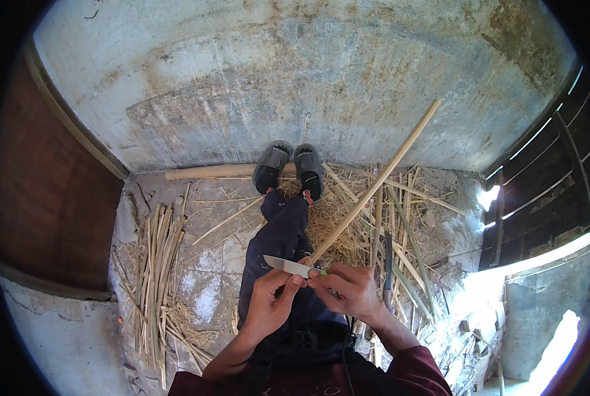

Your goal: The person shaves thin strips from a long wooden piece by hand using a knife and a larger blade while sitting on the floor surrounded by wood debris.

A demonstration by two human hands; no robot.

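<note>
A knife with a pale metal blade and a bit of green at its handle lies across the middle, above my lap. Its handle is in my closed right hand, and the blade tip points left. My left hand is closed just under the blade, thumb and fingers bent together. A long pale bamboo strip slants from there up and to the right toward the wall. The strip's near end meets the blade at my left fingers, which seem to grip it; the blade partly hides the contact.
Cut bamboo strips lie in a bundle on the floor at left. More strips and straw-like shavings spread at right, where a dark long blade lies. A thick pole runs along the foot of the concrete wall, behind my shoes.
</note>
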